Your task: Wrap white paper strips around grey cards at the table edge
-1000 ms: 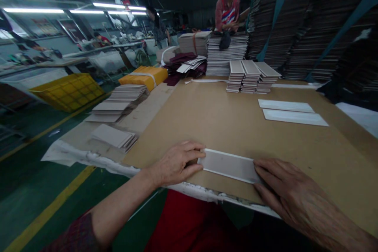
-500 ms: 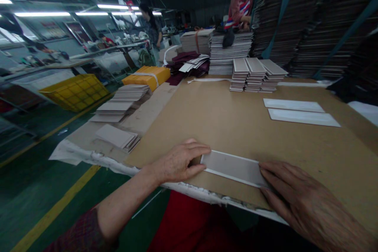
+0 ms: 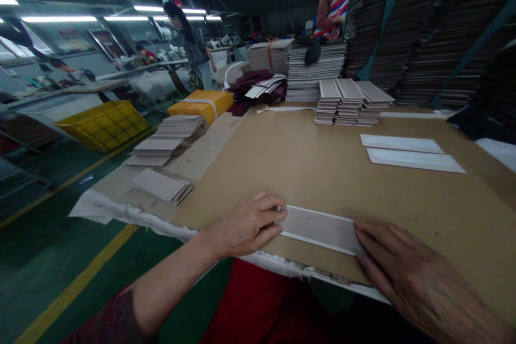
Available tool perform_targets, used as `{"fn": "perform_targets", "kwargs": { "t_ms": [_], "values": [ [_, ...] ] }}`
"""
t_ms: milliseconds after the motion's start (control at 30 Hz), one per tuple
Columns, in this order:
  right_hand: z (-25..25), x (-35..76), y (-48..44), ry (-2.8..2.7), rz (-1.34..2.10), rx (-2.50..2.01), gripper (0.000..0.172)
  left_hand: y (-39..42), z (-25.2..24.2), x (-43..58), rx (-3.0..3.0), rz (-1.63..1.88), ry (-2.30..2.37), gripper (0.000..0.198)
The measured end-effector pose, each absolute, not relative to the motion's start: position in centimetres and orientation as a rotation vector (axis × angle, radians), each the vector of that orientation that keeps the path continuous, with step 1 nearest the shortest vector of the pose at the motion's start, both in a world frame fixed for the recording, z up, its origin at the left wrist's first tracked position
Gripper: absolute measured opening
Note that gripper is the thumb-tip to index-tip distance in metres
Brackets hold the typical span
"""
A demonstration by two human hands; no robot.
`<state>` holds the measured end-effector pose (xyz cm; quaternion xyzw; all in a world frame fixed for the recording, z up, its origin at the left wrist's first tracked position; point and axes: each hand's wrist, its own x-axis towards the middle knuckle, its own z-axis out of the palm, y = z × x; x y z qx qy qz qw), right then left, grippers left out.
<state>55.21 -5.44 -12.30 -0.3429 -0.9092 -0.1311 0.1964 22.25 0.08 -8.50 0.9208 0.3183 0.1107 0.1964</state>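
A flat grey cardboard strip with white borders along its long sides lies near the table's front edge. At its left end is my left hand, closed, with the thumb at the near corner and bent fingers on the end. My right hand holds the other end, its fingers over the far corner and its thumb by the near side. The right palm hides part of that end. Farther back on the right lie two white-faced strips, side by side and touched by neither hand.
Stacked bordered strips stand at the table's back. On the left are loose grey boards, a fanned pile and a yellow bundle. One person is behind the stacks; another is farther left.
My left fingers have shifted, one now bent onto the strip's left end. The strip and right hand stay almost in place. The person in the background at left has moved left and closer.
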Motion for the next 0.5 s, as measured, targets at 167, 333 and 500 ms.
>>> {"fn": "perform_targets", "kwargs": {
  "t_ms": [167, 333, 500],
  "values": [
    [-11.9, 55.0, -5.5, -2.593, -0.414, -0.88, 0.038, -0.2, -8.1, 22.6, 2.607, 0.241, 0.9, 0.025],
    [-13.0, 55.4, -5.7, -2.523, -0.241, -1.024, 0.034, -0.4, -8.8, 22.2, 2.586, 0.364, 0.88, 0.022],
    [-13.8, 55.7, -5.9, -2.513, -0.194, -1.023, 0.036, -0.5, -9.2, 21.6, 2.516, 0.462, 0.858, 0.024]
  ]
}}
